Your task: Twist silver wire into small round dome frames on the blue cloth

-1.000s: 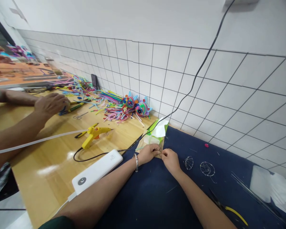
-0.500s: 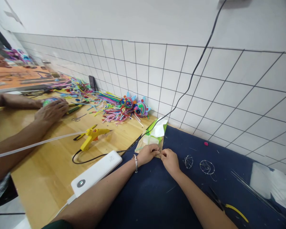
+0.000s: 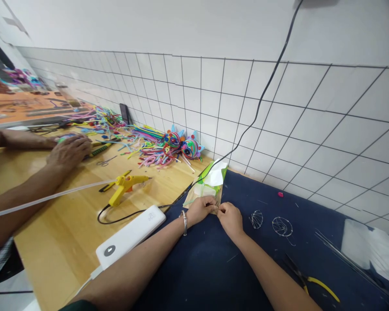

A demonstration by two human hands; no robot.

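Note:
My left hand (image 3: 201, 208) wears a silver bangle at the wrist, and its fingers are pinched together. Fingertip to fingertip with it, my right hand (image 3: 230, 219) is closed in a pinch too. Whatever lies between the fingers is too thin and small to make out. Just behind them is a brown sheet (image 3: 188, 201) with a green and white packet (image 3: 218, 173) on it. To the right of my right hand, two round shapes of bent wire lie on the dark blue mat: a smaller one (image 3: 256, 219) and a larger wire ring (image 3: 282, 226).
Yellow-handled pliers (image 3: 323, 288), long straight wires (image 3: 346, 255) and a clear plastic bag (image 3: 355, 242) lie right. Left are a white power bank (image 3: 131, 236), yellow glue gun (image 3: 126, 185), scissors (image 3: 106, 161), pipe cleaners (image 3: 155, 156) and a co-worker's hands (image 3: 69, 150). A black cable (image 3: 259, 106) crosses.
The view has shifted very slightly. Both my hands stay pinched together in the same place, and the objects around them have not moved.

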